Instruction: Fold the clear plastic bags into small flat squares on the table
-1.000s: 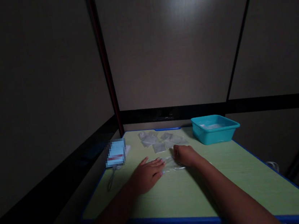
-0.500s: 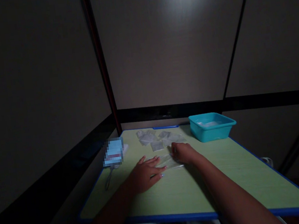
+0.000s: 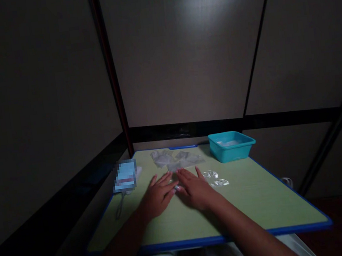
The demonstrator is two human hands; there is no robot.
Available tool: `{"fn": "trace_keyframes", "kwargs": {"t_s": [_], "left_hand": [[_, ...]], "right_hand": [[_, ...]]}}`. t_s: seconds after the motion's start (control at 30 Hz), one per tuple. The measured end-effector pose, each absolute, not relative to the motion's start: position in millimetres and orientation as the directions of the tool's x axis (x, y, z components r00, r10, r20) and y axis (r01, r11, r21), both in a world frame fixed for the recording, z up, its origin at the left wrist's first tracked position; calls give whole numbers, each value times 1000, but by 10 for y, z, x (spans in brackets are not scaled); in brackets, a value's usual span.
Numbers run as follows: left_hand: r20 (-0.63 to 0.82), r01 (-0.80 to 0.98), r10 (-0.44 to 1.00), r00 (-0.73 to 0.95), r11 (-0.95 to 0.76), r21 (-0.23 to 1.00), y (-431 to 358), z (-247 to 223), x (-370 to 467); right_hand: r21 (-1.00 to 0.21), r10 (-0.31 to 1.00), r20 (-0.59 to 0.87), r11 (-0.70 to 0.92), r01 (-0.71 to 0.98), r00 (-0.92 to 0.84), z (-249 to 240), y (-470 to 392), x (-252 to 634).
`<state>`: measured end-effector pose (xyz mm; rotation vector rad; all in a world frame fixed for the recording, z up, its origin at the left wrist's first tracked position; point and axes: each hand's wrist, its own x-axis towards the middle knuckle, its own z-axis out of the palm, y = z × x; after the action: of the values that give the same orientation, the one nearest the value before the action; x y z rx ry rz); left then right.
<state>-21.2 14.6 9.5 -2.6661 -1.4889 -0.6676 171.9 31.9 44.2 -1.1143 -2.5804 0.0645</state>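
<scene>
My left hand [image 3: 159, 196] lies spread, palm down, near the middle of the green table [image 3: 254, 200]. Beside it my right hand [image 3: 195, 187] is also flat with fingers apart, and the two hands meet at the thumbs and fingertips. From under my right hand a clear plastic bag [image 3: 216, 178] sticks out to the right, shiny and wrinkled; the part beneath the hands is hidden. Just beyond my fingertips lie several small translucent packets [image 3: 162, 158] in a loose group.
A turquoise basin [image 3: 231, 151] with whitish plastic inside stands at the back right. At the left edge lies a blurred light-blue object [image 3: 125, 175] with a strap [image 3: 119, 205]. Walls rise behind and to the left.
My right hand has moved left, from pinching the bag's right part to lying flat against my left hand. More of the bag's right end shows. The view has shifted slightly right.
</scene>
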Motion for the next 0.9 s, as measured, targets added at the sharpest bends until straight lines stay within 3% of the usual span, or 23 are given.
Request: {"fn": "trace_keyframes", "kwargs": {"t_s": [0.1, 0.33, 0.67, 0.8, 0.9], "left_hand": [[388, 849, 837, 386, -486, 205, 193, 41, -235], [264, 889, 896, 356, -412, 201, 245, -38, -227], [183, 905, 916, 356, -387, 176, 133, 32, -317], [257, 927, 924, 284, -333, 172, -30, 173, -82], [270, 886, 901, 341, -403, 227, -159, 299, 296]], "right_hand": [[-184, 743, 206, 669, 720, -637, 322, 183, 1645], [-184, 802, 30, 590, 786, -596, 259, 176, 1740], [-131, 815, 59, 579, 805, -576, 255, -7, 1988], [-126, 818, 86, 575, 808, -568, 221, -3, 1990], [-108, 808, 107, 588, 802, -579, 160, 38, 1996]]}}
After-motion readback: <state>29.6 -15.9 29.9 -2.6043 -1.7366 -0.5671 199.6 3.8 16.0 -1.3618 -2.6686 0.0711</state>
